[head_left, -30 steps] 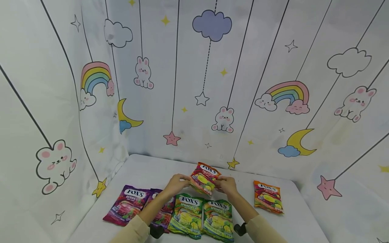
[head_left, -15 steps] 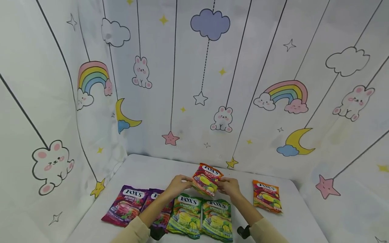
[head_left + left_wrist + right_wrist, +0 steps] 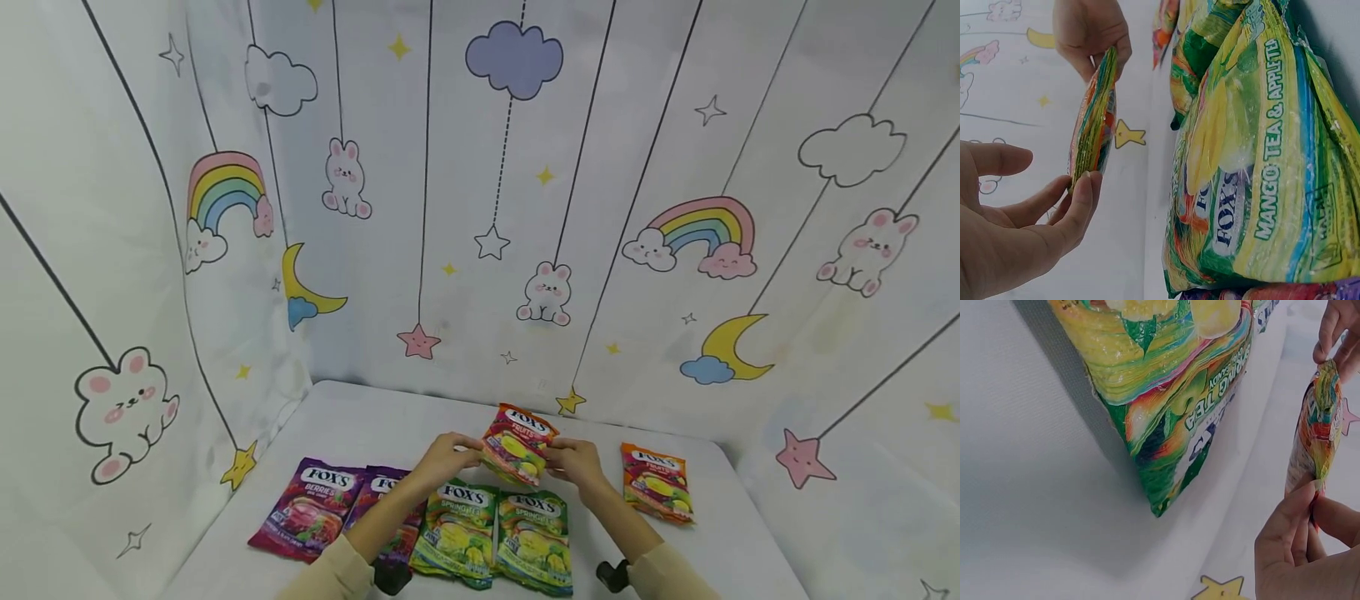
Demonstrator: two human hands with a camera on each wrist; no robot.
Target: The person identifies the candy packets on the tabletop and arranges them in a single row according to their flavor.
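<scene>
An orange-red Fox's Fruits candy bag (image 3: pixel 520 446) is held up by its side edges between both hands, tilted, above the far part of the table. My left hand (image 3: pixel 448 457) holds its left edge. In the left wrist view, the left hand's fingers (image 3: pixel 1079 194) pinch the bag's edge while the thumb stands apart from it. My right hand (image 3: pixel 576 462) grips the opposite edge, thumb against finger in the right wrist view. Below the held bag lie two green Spring Tea candy bags (image 3: pixel 457 533), side by side.
Two purple Berries candy bags (image 3: pixel 313 508) lie on the left, one partly hidden by the left forearm. Another orange Fruits candy bag (image 3: pixel 657 483) lies alone on the right of the white table (image 3: pixel 720 533). A printed cloth wall (image 3: pixel 360 333) rises behind the table.
Both hands have shifted slightly to the right with the Fruits candy bag between them. The bags on the table stay where they were; the head view has turned a little.
</scene>
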